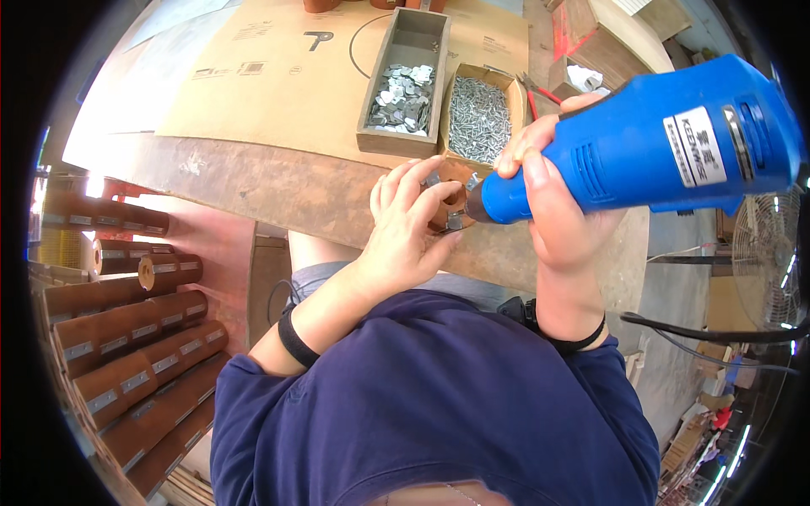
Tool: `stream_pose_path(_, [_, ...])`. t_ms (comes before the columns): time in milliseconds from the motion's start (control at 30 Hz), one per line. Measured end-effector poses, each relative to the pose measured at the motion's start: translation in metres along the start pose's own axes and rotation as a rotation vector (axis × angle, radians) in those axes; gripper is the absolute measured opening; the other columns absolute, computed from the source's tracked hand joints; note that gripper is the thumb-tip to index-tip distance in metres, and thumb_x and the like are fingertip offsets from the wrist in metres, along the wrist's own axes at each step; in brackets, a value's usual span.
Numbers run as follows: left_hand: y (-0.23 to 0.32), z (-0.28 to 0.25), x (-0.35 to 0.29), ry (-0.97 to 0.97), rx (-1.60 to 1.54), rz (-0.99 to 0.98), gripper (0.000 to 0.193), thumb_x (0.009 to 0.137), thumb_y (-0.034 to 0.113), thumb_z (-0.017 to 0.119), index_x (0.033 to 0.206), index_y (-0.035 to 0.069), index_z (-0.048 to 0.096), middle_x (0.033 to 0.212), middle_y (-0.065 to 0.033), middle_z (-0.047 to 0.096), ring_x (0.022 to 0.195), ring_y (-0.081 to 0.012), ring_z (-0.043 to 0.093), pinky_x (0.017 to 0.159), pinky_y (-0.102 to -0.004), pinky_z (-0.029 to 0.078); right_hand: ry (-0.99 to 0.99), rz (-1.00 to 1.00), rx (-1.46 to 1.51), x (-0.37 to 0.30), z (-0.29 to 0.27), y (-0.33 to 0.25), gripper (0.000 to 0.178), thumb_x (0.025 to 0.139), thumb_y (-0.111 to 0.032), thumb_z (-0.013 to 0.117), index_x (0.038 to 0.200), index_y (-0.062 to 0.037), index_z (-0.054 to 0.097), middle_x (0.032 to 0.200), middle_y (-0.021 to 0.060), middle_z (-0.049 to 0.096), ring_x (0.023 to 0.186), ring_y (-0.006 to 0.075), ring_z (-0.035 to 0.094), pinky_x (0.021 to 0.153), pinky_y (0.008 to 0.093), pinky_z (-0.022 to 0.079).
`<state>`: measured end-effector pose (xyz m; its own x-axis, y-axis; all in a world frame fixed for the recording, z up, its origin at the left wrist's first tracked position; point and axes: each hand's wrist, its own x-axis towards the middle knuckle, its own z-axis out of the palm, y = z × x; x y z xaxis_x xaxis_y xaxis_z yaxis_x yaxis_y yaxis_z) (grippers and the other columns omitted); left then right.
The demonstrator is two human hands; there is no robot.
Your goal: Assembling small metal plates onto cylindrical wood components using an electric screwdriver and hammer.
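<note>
My right hand (pixel 557 198) grips a blue power drill (pixel 607 156), which lies nearly level and points left. Its dark nose meets or nearly meets a reddish-brown round piece (pixel 454 172) with small metal brackets (pixel 454 221) around its edge. The exact contact point is hidden. My left hand (pixel 401 223) curls its fingers over the left side of that piece and holds it at the table's front edge. Just beyond stands a cardboard box (pixel 516 94) full of silver screws (pixel 479 118). Left of the box, a long wooden tray (pixel 364 135) holds flat metal plates (pixel 407 94).
Red-handled pliers (pixel 532 103) lie right of the screw box. A cardboard sheet (pixel 261 101) covers much of the wooden table (pixel 278 173). Several brown tubes with metal plates (pixel 135 346) are stacked at lower left. A black cable (pixel 709 333) and a fan (pixel 766 261) are at right.
</note>
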<state>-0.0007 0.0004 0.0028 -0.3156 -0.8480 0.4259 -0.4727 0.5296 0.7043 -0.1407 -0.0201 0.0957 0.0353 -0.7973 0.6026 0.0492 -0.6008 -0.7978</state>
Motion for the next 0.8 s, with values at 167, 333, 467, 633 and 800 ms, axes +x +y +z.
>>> stream_pose_path(167, [-0.005, 0.003, 0.001, -0.038, 0.070, 0.014, 0.051, 0.056, 0.021, 0.076, 0.101, 0.012, 0.055, 0.131, -0.0169, 0.032, 0.122, -0.0385, 0.027, 0.098, -0.0498, 0.020, 0.044, 0.045, 0.019, 0.003, 0.004, 0.001, 0.043, 0.076, 0.009, 0.048, 0.115, -0.0013, 0.033, 0.078, 0.0099, 0.052, 0.067, 0.0183, 0.053, 0.066, 0.0326, 0.046])
stream_pose_path(333, [-0.018, 0.015, 0.001, -0.018, 0.039, 0.019, 0.047, 0.053, 0.018, 0.078, 0.094, 0.010, 0.056, 0.130, -0.0205, 0.031, 0.121, -0.0405, 0.029, 0.097, -0.0499, 0.026, 0.074, 0.010, 0.092, 0.005, 0.010, 0.006, 0.018, 0.068, 0.011, 0.059, 0.082, 0.0007, 0.054, 0.076, 0.0045, 0.057, 0.066, 0.0096, 0.056, 0.057, 0.0224, 0.046])
stream_pose_path(467, [-0.020, 0.017, 0.003, -0.008, -0.031, 0.028, 0.041, 0.053, 0.009, 0.077, 0.088, 0.008, 0.056, 0.129, -0.0237, 0.031, 0.108, -0.0363, 0.045, 0.090, -0.0436, 0.039, 0.020, 0.011, 0.026, 0.004, 0.007, 0.006, 0.030, 0.071, 0.011, 0.056, 0.097, -0.0007, 0.045, 0.075, 0.0062, 0.055, 0.065, 0.0132, 0.055, 0.060, 0.0269, 0.046])
stream_pose_path(633, [-0.018, 0.019, 0.003, -0.024, -0.187, -0.055, 0.035, 0.055, 0.005, 0.076, 0.083, 0.006, 0.056, 0.128, -0.0228, 0.033, 0.077, -0.0238, 0.057, 0.074, -0.0355, 0.047, -0.052, -0.034, -0.040, 0.004, 0.011, 0.006, 0.043, 0.074, 0.011, 0.053, 0.112, -0.0015, 0.036, 0.077, 0.0079, 0.054, 0.065, 0.0171, 0.055, 0.062, 0.0306, 0.047])
stream_pose_path(800, [-0.019, 0.021, 0.003, -0.049, -0.217, -0.112, 0.033, 0.055, 0.004, 0.076, 0.081, 0.006, 0.056, 0.128, -0.0215, 0.034, 0.065, -0.0198, 0.058, 0.066, -0.0330, 0.049, 0.007, 0.060, -0.016, 0.005, 0.008, 0.008, 0.042, 0.074, 0.010, 0.053, 0.111, -0.0008, 0.037, 0.077, 0.0084, 0.054, 0.064, 0.0170, 0.055, 0.062, 0.0306, 0.047])
